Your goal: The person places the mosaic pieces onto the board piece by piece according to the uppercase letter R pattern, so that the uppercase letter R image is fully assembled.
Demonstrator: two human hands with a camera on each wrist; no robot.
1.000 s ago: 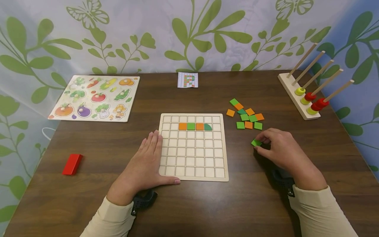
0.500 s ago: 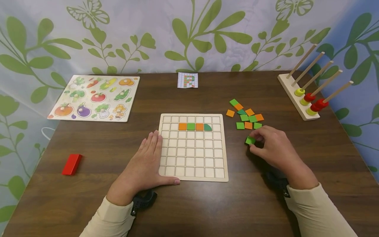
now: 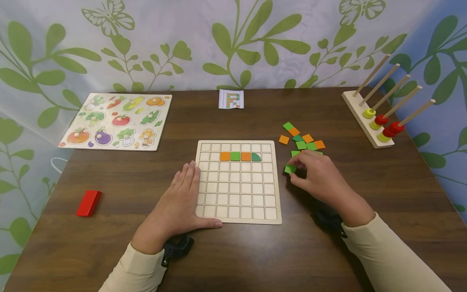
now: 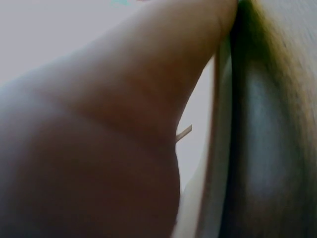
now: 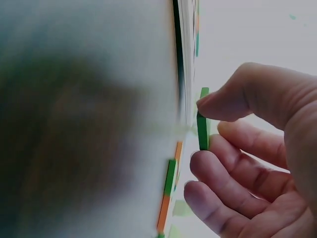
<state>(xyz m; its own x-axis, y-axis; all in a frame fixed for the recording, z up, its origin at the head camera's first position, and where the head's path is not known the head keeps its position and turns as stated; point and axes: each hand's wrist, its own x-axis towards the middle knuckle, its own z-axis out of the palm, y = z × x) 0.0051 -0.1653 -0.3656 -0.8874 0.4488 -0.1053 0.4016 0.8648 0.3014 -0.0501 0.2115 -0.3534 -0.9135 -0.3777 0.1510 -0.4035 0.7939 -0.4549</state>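
A pale wooden grid board (image 3: 238, 222) lies flat before me. In its second row sit an orange tile (image 3: 225, 156), a green tile (image 3: 235, 156), a second orange tile (image 3: 246, 156) and a dark green quarter-round tile (image 3: 256, 157). My left hand (image 3: 177, 202) rests with straight fingers along the board's left edge, thumb at its lower edge. Just right of the board, my right hand (image 3: 321, 174) pinches a green square tile (image 5: 202, 131) between thumb and fingers. Behind that hand lies a loose group of orange and green tiles (image 3: 300, 144), partly hidden by it.
A small pattern card (image 3: 231, 99) lies at the table's back. A vegetable peg puzzle (image 3: 82, 109) is at back left, a red block (image 3: 88, 202) at left. On the right stands a wooden rack of pegs (image 3: 366, 117) with red and yellow rings.
My right hand has moved left with the green tile, from the near side of the loose tiles to beside the board's right edge. The left hand has stayed still.
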